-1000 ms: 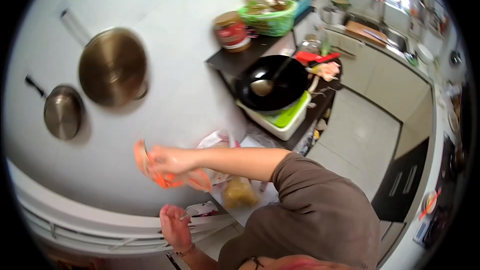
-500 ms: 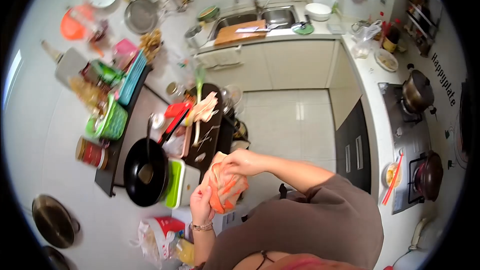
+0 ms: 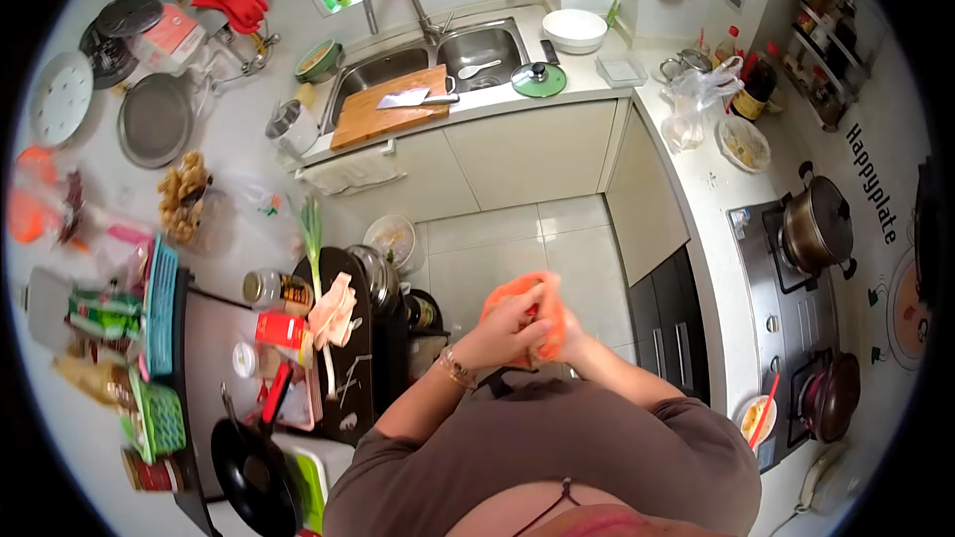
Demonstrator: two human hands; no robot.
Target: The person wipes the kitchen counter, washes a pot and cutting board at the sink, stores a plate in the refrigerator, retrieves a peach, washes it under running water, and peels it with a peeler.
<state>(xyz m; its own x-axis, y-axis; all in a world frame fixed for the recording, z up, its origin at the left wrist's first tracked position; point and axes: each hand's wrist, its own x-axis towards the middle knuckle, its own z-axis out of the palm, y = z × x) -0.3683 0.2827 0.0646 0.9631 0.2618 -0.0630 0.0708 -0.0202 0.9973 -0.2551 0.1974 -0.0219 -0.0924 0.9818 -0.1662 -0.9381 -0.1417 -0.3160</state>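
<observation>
In front of my chest I hold a crumpled orange rubber glove [image 3: 517, 288]. My left hand [image 3: 497, 330], with a bracelet at the wrist, has its fingers closed on the glove's near side. My right hand [image 3: 573, 340] is at the right side of the glove, partly covered by it, and blurred; its fingers are mostly hidden. A second, peach-coloured rubber glove [image 3: 333, 311] lies on the dark side table to the left, beside a green onion [image 3: 311, 239].
A black wok [image 3: 254, 477] stands at the lower left. Beyond are a sink [image 3: 489, 45] with a cutting board [image 3: 368, 121] and a knife [image 3: 408, 99] on it. On the right are a stove [image 3: 766, 318], a pot [image 3: 816, 224] and a bowl with red chopsticks [image 3: 756, 418].
My view has turned toward the left and come upright. Both hands have moved right in the view with the glove, which now shows mostly orange instead of peach and orange.
</observation>
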